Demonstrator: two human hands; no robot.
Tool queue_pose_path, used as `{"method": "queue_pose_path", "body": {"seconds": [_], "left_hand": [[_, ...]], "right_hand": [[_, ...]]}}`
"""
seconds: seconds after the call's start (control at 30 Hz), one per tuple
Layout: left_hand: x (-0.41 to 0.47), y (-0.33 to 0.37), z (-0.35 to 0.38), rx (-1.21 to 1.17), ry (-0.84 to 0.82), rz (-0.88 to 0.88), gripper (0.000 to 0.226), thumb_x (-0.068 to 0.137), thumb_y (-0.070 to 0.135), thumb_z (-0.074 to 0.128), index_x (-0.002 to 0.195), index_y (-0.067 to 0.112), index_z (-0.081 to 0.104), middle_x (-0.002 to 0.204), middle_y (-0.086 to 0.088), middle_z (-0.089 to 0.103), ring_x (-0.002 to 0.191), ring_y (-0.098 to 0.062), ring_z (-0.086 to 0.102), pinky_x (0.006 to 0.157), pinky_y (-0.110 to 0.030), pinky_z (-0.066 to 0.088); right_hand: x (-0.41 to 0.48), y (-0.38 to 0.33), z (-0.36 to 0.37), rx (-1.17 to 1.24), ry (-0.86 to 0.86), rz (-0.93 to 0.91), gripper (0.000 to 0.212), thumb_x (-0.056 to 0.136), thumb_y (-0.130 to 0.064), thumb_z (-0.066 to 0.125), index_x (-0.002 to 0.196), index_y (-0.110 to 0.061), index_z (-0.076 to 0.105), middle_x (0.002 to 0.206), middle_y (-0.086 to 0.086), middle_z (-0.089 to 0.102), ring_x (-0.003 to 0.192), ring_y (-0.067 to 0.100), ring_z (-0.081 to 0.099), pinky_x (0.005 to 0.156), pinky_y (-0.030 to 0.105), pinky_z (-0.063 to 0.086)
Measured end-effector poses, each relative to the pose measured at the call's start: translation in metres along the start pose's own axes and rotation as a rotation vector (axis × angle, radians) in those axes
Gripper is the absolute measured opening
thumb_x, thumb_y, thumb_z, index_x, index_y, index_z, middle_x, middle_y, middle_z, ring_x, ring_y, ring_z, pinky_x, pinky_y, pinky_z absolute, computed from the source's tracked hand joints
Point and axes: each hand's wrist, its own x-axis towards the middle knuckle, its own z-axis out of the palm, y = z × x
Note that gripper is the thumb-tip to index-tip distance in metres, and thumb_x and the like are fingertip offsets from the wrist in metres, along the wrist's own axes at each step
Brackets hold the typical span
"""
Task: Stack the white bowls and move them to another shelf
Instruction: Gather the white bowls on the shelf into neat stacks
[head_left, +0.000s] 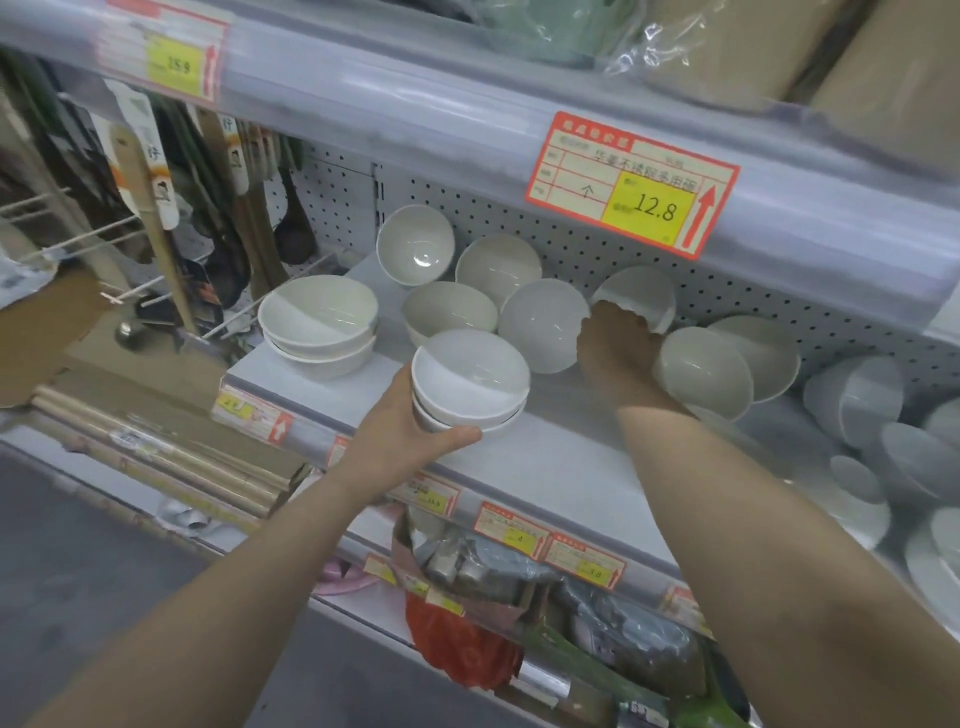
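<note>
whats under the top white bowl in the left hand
Under the top round white ceramic bowl, rims of more nested white bowls show, gripped by the left hand. The hand and the top bowl cover their bodies, so their exact count is hidden.

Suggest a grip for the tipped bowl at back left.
Pinch the tipped bowl by its upper rim, thumb inside, coming from the front: it stands on edge at the pegboard, mouth facing out, rim free. The left hand holds the bowl stack, so use the right hand.
</note>
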Motion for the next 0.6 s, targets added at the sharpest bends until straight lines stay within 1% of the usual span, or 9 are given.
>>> {"method": "queue_pose_path", "body": {"seconds": [0.1,0.17,0.23,0.27,0.37,0.47,0.53,0.57,0.6], "left_hand": [[0.001,0.001,0.0,0.021,0.011,-0.005,0.089,0.065,0.047,0.088,0.135,0.044,0.033,0.124,0.022,0.053,0.112,-0.006,0.053,0.092,-0.025,0.042],[0.003,0.0,-0.004,0.027,-0.001,-0.01,0.096,0.056,0.058,0.086,0.137,0.039,0.037,0.122,0.022,0.055,0.113,-0.006,0.054,0.093,-0.025,0.043],[0.006,-0.002,-0.009,0.027,-0.028,0.003,0.097,0.05,0.067,0.08,0.133,0.043,0.036,0.121,0.025,0.055,0.116,-0.003,0.055,0.097,-0.026,0.045],[0.007,-0.002,-0.011,0.036,-0.046,0.011,0.095,0.05,0.067,0.08,0.131,0.045,0.036,0.12,0.027,0.055,0.116,-0.003,0.054,0.098,-0.026,0.045],[0.013,-0.006,-0.021,0.054,-0.095,0.029,0.089,0.057,0.057,0.086,0.129,0.045,0.037,0.117,0.029,0.054,0.116,-0.003,0.054,0.099,-0.028,0.045],[0.019,-0.01,-0.032,0.062,-0.157,0.059,0.083,0.062,0.05,0.088,0.128,0.045,0.037,0.113,0.035,0.052,0.115,-0.002,0.053,0.098,-0.027,0.045],[0.022,-0.011,-0.034,0.055,-0.185,0.081,0.082,0.064,0.048,0.088,0.129,0.043,0.038,0.113,0.035,0.051,0.114,-0.001,0.052,0.098,-0.026,0.044],[0.024,-0.012,-0.035,0.041,-0.2,0.099,0.083,0.065,0.047,0.088,0.132,0.041,0.039,0.115,0.032,0.053,0.115,-0.001,0.052,0.098,-0.026,0.043],[0.026,-0.013,-0.037,0.033,-0.22,0.118,0.085,0.066,0.047,0.088,0.136,0.038,0.04,0.12,0.028,0.054,0.116,-0.001,0.051,0.099,-0.025,0.043]], "right_hand": [[0.001,-0.006,-0.001,0.004,-0.009,0.037,0.024,0.093,-0.015,0.05,0.114,-0.013,0.061,0.119,0.013,0.064,0.115,0.034,0.056,0.099,0.045,0.037],[0.0,-0.01,-0.002,0.039,-0.016,0.053,0.019,0.089,-0.015,0.054,0.105,-0.012,0.064,0.114,0.013,0.066,0.11,0.034,0.059,0.1,0.042,0.04],[-0.003,-0.01,-0.005,0.1,-0.021,0.085,0.013,0.086,-0.014,0.056,0.096,-0.01,0.064,0.11,0.014,0.068,0.105,0.035,0.062,0.098,0.042,0.044],[-0.006,-0.009,-0.008,0.14,-0.016,0.111,0.015,0.086,-0.013,0.055,0.096,-0.008,0.064,0.111,0.015,0.067,0.105,0.035,0.062,0.097,0.041,0.046],[-0.015,-0.005,-0.019,0.284,0.023,0.209,0.022,0.087,-0.012,0.053,0.104,-0.002,0.064,0.114,0.018,0.065,0.107,0.038,0.061,0.091,0.039,0.05],[-0.03,-0.004,-0.032,0.393,0.089,0.315,0.025,0.088,-0.013,0.051,0.103,0.001,0.065,0.113,0.018,0.066,0.107,0.037,0.061,0.082,0.033,0.046],[-0.039,-0.003,-0.04,0.455,0.099,0.321,0.028,0.086,-0.015,0.052,0.099,0.0,0.071,0.103,0.016,0.071,0.096,0.034,0.062,0.072,0.028,0.041],[-0.046,-0.004,-0.044,0.487,0.087,0.323,0.028,0.086,-0.016,0.052,0.095,-0.002,0.074,0.092,0.011,0.073,0.087,0.031,0.061,0.066,0.026,0.04],[-0.053,-0.007,-0.048,0.512,0.074,0.333,0.027,0.086,-0.017,0.052,0.089,-0.004,0.075,0.076,0.003,0.072,0.078,0.025,0.059,0.06,0.026,0.038]]}}
